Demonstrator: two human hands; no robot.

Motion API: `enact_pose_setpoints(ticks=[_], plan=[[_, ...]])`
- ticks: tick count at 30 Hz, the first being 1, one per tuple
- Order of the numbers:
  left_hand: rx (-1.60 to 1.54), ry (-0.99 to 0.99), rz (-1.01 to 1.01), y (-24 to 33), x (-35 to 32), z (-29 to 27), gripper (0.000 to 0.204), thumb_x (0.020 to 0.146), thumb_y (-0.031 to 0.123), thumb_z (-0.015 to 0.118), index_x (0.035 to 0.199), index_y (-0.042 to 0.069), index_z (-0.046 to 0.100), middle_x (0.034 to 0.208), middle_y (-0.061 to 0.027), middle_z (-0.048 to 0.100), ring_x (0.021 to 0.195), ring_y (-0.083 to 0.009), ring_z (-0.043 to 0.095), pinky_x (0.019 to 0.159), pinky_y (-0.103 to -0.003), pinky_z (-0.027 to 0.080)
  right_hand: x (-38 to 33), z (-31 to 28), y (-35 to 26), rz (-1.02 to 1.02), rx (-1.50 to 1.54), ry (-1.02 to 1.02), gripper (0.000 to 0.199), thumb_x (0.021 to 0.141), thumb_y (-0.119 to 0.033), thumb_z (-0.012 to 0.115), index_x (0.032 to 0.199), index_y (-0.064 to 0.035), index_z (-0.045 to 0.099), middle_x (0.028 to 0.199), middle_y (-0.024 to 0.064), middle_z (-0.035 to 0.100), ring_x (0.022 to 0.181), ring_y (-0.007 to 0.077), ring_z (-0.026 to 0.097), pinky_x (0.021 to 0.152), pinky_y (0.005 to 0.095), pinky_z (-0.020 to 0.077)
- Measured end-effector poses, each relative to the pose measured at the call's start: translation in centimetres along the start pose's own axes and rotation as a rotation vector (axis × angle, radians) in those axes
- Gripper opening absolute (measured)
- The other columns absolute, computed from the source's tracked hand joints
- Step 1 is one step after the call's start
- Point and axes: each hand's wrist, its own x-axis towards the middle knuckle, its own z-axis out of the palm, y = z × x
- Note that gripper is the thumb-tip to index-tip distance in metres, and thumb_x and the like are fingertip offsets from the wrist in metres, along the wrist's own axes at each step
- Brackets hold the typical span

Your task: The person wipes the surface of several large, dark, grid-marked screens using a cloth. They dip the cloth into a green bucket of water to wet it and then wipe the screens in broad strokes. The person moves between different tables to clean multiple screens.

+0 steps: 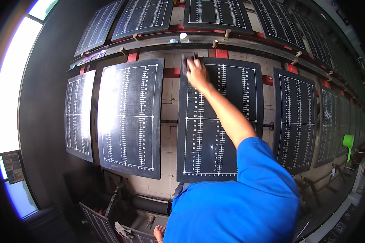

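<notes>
At the far left corner of a black board (pixel 235 101) with white ruled lines and scale marks, my right hand (pixel 197 74) is closed on a dark block (pixel 184 65). The block looks like a sanding block or sponge; my fingers cover part of it, and motion blurs it. My right arm reaches across the board from its near right side. Low in the view, my left hand (pixel 159 233) hangs beside my body. Its fingers are loosely apart with nothing seen in them, and the rest of that hand is cut off by the lower edge.
Similar black boards (pixel 132 117) lie left, right (pixel 294 121) and in a far row (pixel 217 14) on red supports. Between rows runs a dark rail (pixel 158 45) with upright pegs and a small white-capped jar (pixel 184 37). A green dipper (pixel 348 141) hangs at right.
</notes>
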Motion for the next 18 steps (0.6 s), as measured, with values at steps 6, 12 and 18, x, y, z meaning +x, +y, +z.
enact_pose_setpoints(ticks=[6, 12, 18], plan=[[0.379, -0.2, 0.14, 1.8, 2.7, 9.5, 0.034, 0.102, 0.036, 0.053, 0.121, 0.009, 0.058, 0.1, -0.0076, 0.067, 0.079, -0.0193, 0.065, 0.067, -0.034, 0.055, -32.3, -4.7, -14.7, -0.603, 0.421, -0.72, 0.033, 0.08, -0.013, 0.059, 0.112, -0.011, 0.064, 0.102, 0.0126, 0.059, 0.091, 0.0282, 0.055, 0.066, 0.0404, 0.051], [0.448, -0.205, 0.257, 5.2, 2.0, 10.3, 0.029, 0.102, 0.034, 0.055, 0.119, 0.01, 0.06, 0.096, -0.0037, 0.068, 0.077, -0.0143, 0.065, 0.064, -0.029, 0.052, -18.7, -1.8, -10.1, -0.621, 0.358, -0.358, 0.016, 0.1, -0.022, 0.049, 0.107, -0.0191, 0.063, 0.085, 0.0088, 0.057, 0.08, 0.0302, 0.055, 0.063, 0.0439, 0.0466], [0.527, -0.14, 0.164, 6.4, 1.9, 6.9, 0.028, 0.102, 0.034, 0.053, 0.114, 0.01, 0.06, 0.092, -0.0037, 0.068, 0.072, -0.0147, 0.065, 0.06, -0.031, 0.052, -2.1, -5.6, 5.0, 0.006, -0.339, 0.176, 0.037, 0.084, -0.008, 0.062, 0.12, -0.0179, 0.058, 0.105, 0.0127, 0.058, 0.093, 0.0347, 0.059, 0.078, 0.0461, 0.0525]])
